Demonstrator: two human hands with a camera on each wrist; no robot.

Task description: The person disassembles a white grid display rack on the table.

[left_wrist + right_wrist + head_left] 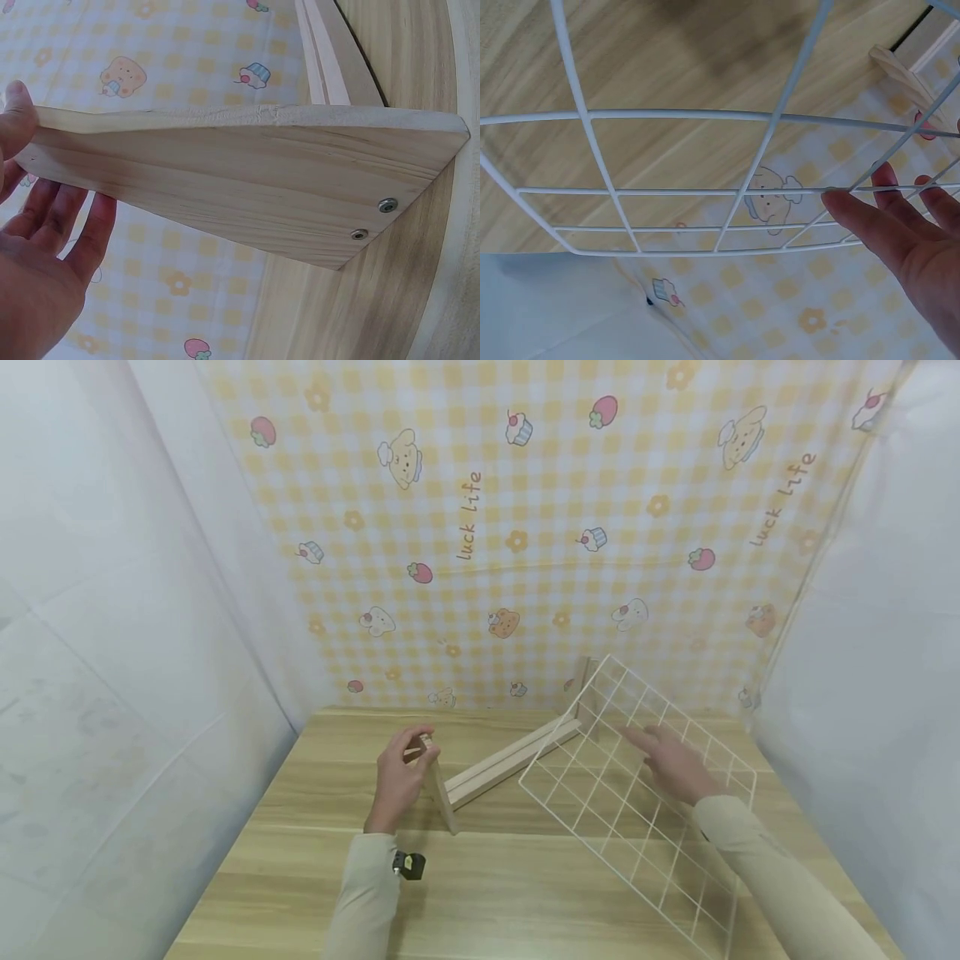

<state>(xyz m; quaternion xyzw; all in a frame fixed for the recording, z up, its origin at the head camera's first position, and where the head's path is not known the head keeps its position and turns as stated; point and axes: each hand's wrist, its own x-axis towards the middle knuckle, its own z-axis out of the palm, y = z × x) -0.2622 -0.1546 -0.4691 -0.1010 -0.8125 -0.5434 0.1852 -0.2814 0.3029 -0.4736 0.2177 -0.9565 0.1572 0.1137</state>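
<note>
L hand (397, 781) grasps the top of the nr end board (441, 789) of a wooden rack, thumb one side, fingers the other. The board stands upright w/ a slight lean; its foot is on the table (510, 893). In the L wrist view, two screws (388, 205) show on its outer face, nr the lower end. From its inner side two parallel slats (517, 764) run slantwise, low over the table, to the far end board (581, 689), which stands by the cloth.

R hand (675, 764) grasps a white wire grid (772, 118), thumb & fingers pinching at the wires per the R wrist view. The grid is tilted, R of the rack; in the head view its upper L part overlaps the far end board. Can't tell if grid & board touch.

Table has a wood-grain top. Behind it hangs a yellow-and-white checked cloth (517, 510) w/ strawberries, cupcakes, flowers, cartoon animals & "luck life" lettering. White sheets (90, 693) hang L & R. Person wears light sleeves (360, 893); a small black device (408, 865) sits at the L wrist.
</note>
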